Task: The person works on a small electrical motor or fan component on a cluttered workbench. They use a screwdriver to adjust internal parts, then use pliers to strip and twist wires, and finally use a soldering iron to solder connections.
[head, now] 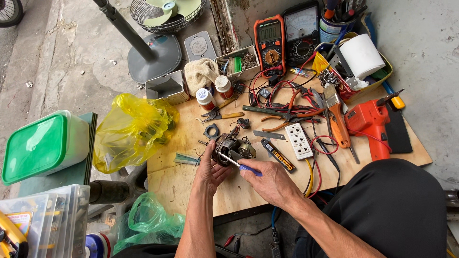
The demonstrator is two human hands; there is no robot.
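**Small fan motor under screwdriver, plywood bench**

Left hand [210, 173]: fingers curled around near side of small electric motor [233, 149], gripping it against the bench [239, 191]. Right hand [268, 181]: fingers clenched on blue-handled screwdriver [239, 166], shaft angled up-left, tip touching motor housing.

Just beyond motor: black ring part [211, 131], loose wires. Right of right-hand fingers: black-and-orange utility knife [278, 156], then white power strip [299, 141] with yellow cable. Further right: orange-handled paintbrush [336, 119], orange power drill [373, 125].

Beyond fingers, far edge of bench: orange-handled pliers [287, 117], tangled red and black test leads, two multimeters [270, 40], two small capped jars [215, 93], paper roll [362, 55] in yellow tray.

Left of left-hand fingers: yellow plastic bag [131, 131], green-lidded tub [40, 145]. Floor-fan base [153, 55] well beyond.
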